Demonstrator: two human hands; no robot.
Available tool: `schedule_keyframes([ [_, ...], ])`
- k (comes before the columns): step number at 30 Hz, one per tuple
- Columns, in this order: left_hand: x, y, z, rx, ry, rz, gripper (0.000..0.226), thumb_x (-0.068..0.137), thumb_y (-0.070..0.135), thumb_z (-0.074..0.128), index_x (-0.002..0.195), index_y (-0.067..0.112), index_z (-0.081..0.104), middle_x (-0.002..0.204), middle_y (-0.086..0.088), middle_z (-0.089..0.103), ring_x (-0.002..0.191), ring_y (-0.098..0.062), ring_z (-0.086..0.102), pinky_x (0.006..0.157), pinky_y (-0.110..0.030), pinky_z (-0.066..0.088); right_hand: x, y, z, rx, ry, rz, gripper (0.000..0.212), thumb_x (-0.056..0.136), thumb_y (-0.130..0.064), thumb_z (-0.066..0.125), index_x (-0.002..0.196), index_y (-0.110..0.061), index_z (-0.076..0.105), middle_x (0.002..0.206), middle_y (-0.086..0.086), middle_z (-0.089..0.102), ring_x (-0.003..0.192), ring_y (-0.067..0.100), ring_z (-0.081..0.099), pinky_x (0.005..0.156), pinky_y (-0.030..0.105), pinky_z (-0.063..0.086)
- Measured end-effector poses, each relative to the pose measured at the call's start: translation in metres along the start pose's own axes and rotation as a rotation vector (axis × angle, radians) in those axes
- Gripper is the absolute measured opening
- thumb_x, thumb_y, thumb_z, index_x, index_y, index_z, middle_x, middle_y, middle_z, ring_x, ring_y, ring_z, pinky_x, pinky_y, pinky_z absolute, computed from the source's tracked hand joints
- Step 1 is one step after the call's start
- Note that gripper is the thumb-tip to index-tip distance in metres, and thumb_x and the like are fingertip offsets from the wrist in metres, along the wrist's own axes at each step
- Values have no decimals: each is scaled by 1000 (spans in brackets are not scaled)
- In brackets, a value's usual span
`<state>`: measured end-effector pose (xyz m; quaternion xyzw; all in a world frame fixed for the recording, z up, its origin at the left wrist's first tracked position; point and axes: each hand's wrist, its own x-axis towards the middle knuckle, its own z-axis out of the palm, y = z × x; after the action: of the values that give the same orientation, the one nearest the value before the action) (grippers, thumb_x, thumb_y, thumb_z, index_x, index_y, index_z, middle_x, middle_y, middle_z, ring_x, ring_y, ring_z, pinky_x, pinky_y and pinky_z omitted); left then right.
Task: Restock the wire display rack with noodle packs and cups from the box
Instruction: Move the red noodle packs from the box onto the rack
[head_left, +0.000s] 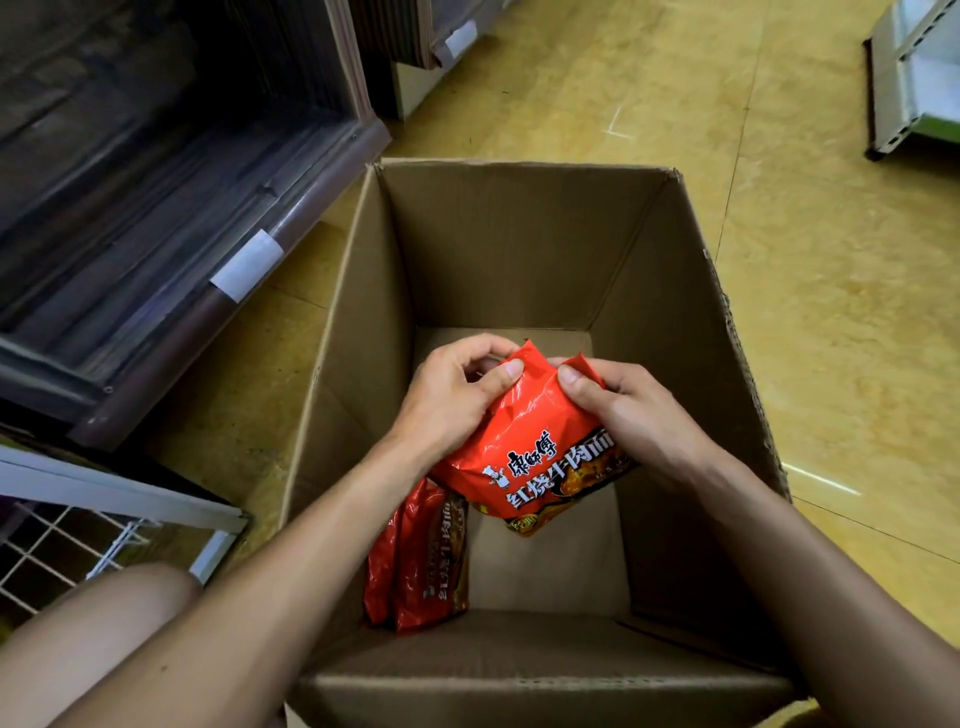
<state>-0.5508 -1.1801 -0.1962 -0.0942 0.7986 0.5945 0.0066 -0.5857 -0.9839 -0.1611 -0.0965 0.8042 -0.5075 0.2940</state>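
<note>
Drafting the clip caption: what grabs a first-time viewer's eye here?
The bright red noodle pack at centre frame, pinched at its top by the left hand and the right hand. Around it sits a big open cardboard box, with more red packs standing against its left wall. A white wire rack peeks in at lower left.

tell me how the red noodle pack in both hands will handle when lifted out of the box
Probably light: the left hand and right hand hold the red noodle pack by pinching its top edge. Its wrapper creases there, so likely soft and crinkly. The glossy film may be slippery.
</note>
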Motion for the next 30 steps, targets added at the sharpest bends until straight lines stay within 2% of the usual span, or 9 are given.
schedule_keyframes([
  [3,-2,2,3,32,-8,45,5,93,32,70,93,34,74,85,10,70,79,-5,61,82,-40,53,-1,-2,2,8,-51,-8,30,100,-45,54,100,-21,71,94,5,77,89,23,75,96,54,54],
  [8,-3,4,5,60,-2,76,3,93,33,70,93,34,73,86,12,69,78,-3,61,82,-42,53,-3,-5,3,9,-119,-8,33,97,-49,53,104,-24,72,94,3,78,88,20,76,93,45,57],
  [14,-1,2,8,18,72,37,11,92,24,71,92,23,60,81,10,59,72,-1,56,72,-28,50,-6,-8,8,-12,-27,-13,28,101,-42,53,94,-22,71,88,6,77,83,21,76,92,50,57],
  [19,-3,3,8,35,68,5,8,95,28,68,89,27,62,80,10,62,70,-4,58,73,-29,51,-6,-9,8,-31,45,-19,33,102,-40,54,91,-13,71,84,10,77,80,25,75,90,52,56],
  [22,-5,9,5,70,55,-6,9,99,34,61,94,26,63,89,8,68,80,-9,65,78,-27,50,-6,-9,6,-5,94,0,28,101,-40,56,92,-19,72,82,6,77,78,20,76,88,45,59],
  [26,-4,7,-5,277,116,-66,14,101,41,53,99,30,62,97,10,66,91,-9,62,81,-31,47,-3,-9,-2,121,232,39,26,99,-38,60,91,-18,74,78,7,77,76,22,76,83,41,60],
  [28,-2,4,-11,193,171,-160,19,102,46,50,104,30,61,99,9,66,97,-14,63,86,-33,47,-2,-9,-5,209,278,66,27,99,-38,60,95,-16,74,80,9,78,77,24,77,82,41,59],
  [30,0,4,-15,8,189,-259,34,99,60,43,108,31,58,104,6,68,105,-20,64,97,-38,49,-1,-9,-7,300,322,102,27,99,-36,60,102,-13,74,83,10,78,79,24,77,80,40,59],
])
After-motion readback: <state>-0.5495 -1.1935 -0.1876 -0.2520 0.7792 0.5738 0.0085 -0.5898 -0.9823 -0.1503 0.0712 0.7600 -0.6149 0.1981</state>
